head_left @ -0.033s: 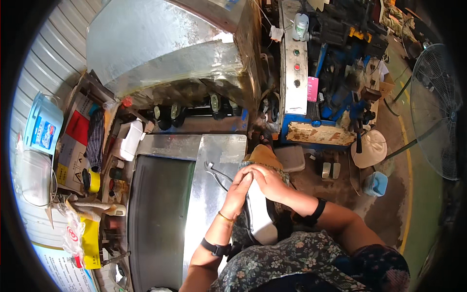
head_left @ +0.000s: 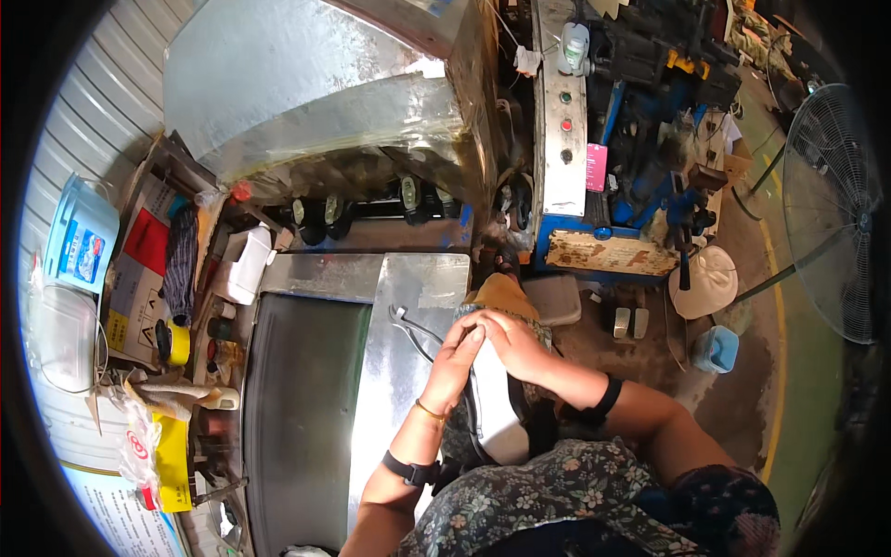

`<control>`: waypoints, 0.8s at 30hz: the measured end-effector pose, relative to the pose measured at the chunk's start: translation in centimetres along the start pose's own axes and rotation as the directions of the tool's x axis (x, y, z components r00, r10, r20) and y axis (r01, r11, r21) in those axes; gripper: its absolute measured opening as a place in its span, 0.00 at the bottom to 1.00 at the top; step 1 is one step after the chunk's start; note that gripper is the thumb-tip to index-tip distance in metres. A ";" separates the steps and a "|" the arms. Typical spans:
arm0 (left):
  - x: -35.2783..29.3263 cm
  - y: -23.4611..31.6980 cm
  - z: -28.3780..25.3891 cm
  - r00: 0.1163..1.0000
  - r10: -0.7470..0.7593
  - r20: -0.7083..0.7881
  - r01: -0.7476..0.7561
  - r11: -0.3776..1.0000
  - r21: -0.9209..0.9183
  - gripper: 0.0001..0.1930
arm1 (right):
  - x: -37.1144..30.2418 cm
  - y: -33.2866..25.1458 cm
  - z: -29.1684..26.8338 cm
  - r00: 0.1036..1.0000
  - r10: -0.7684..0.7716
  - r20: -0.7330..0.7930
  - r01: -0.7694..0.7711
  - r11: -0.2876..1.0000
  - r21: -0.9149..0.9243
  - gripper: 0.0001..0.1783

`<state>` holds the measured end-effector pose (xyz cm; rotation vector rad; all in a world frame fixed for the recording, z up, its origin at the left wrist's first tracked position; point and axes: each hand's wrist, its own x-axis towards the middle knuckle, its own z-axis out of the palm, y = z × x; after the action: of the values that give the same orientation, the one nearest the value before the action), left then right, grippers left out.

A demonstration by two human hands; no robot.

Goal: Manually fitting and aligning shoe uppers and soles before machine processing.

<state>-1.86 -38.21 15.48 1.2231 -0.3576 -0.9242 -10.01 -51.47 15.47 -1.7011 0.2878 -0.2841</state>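
Observation:
My left hand (head_left: 457, 357) and my right hand (head_left: 510, 343) meet over my lap, fingertips together and fingers bent inward. They are closed over the upper end of a long white smooth object (head_left: 499, 422); what lies under the palms is hidden. A dark, thin, curved cable-like piece (head_left: 422, 336), with a forked end on the metal plate (head_left: 408, 278), runs down past my left hand along the white object. Black bands circle both forearms.
A dark belt surface (head_left: 306, 399) lies to my left, beside shelves with a white box (head_left: 244, 266) and yellow tape roll (head_left: 173, 343). A sheet-metal hood (head_left: 306, 84) rises ahead. To the right stand a blue machine (head_left: 603, 237), a white bucket (head_left: 703, 283) and a large fan (head_left: 831, 213).

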 end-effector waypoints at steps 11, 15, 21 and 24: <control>1.2 0.9 -0.6 0.997 -0.007 0.073 0.009 0.999 -0.030 0.14 | -0.2 -1.3 -1.9 0.986 -0.061 0.153 0.025 0.974 0.224 0.23; 0.8 1.9 -1.0 0.996 -0.047 0.073 0.051 0.997 -0.061 0.21 | -0.8 -0.8 -0.8 0.977 -0.194 0.087 0.186 0.979 0.088 0.35; -1.9 9.1 -7.0 0.906 -0.406 0.122 0.420 0.898 -0.134 0.40 | -2.3 -5.9 3.7 0.875 -0.369 0.313 0.414 0.906 -0.090 0.41; -4.6 10.3 -9.4 0.790 -0.612 0.042 0.565 0.753 0.336 0.31 | -3.0 -4.7 7.6 0.645 -0.596 0.478 0.675 0.738 0.010 0.36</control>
<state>6.01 -28.14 22.70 1.6027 -0.2339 -1.5637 -10.06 -42.69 18.96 -1.9369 -0.6929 -0.3736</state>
